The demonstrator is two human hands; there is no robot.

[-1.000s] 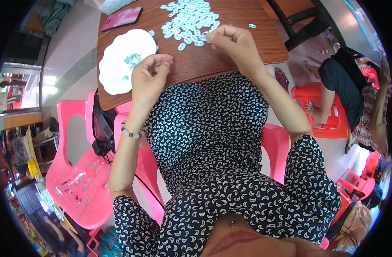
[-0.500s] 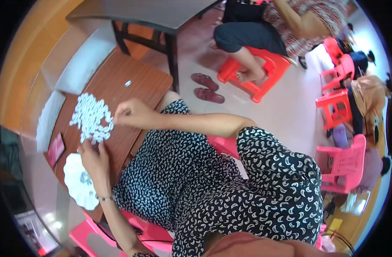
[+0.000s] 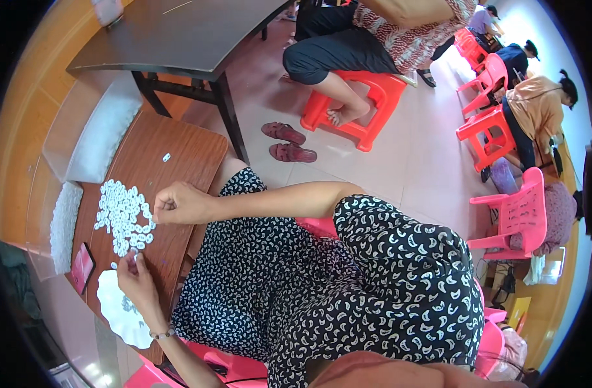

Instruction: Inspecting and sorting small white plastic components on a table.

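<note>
Many small white oval pieces with dark centres lie in a loose pile (image 3: 120, 213) on a brown wooden table (image 3: 186, 139). At the pile's near edge, my left hand (image 3: 139, 288) is closed in a pinch, with a small white piece (image 3: 136, 257) between thumb and fingers. My right hand (image 3: 184, 204) hovers at the pile's right side, thumb and fingers pressed together; what they hold, if anything, is hidden. Partly under my left hand lies a white scalloped plate (image 3: 111, 304) with some grey marks or bits in its middle.
One single white piece (image 3: 166, 157) lies apart on the table. A pink phone-like object (image 3: 82, 268) rests by the left edge. Clear bins of white material (image 3: 105, 139) stand behind the pile. A dark table (image 3: 160, 39), maroon sandals (image 3: 292, 152) and a seated person (image 3: 347, 55) are beyond.
My left hand has come back from the pile's edge, with a white piece now visible in its fingertips. My right hand stays pinched beside the pile. The whole view has shifted.
</note>
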